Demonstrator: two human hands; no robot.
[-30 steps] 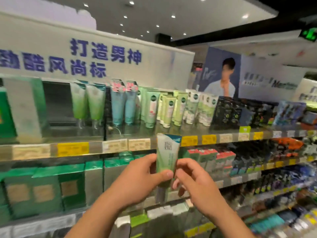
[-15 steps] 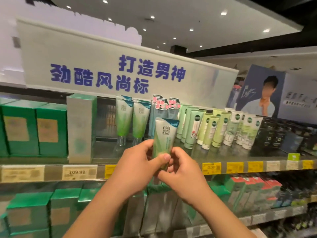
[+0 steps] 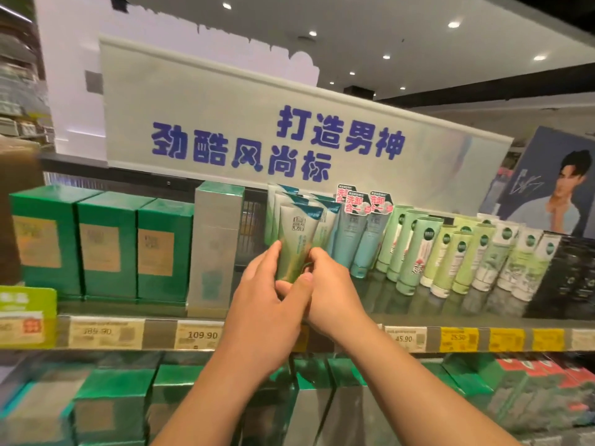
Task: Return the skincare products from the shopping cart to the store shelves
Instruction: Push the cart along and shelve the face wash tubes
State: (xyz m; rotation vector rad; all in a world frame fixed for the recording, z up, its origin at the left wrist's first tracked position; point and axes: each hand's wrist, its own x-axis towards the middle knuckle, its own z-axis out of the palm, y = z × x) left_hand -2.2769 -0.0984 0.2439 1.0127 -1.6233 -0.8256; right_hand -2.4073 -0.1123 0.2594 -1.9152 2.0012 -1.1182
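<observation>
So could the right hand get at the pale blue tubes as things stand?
Probably not yet: the right hand and left hand both grip the green tube. The pale blue tubes stand unblocked just right.

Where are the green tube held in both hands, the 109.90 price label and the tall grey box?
green tube [image 3: 297, 239]: head view, on its printed front, above the fingers.
109.90 price label [image 3: 202, 335]: head view, on the printed number.
tall grey box [image 3: 215, 252]: head view, on its front face.

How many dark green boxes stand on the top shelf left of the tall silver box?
3, side by side: left green box, middle green box, right green box, next to the tall silver box. More may be hidden behind.
</observation>
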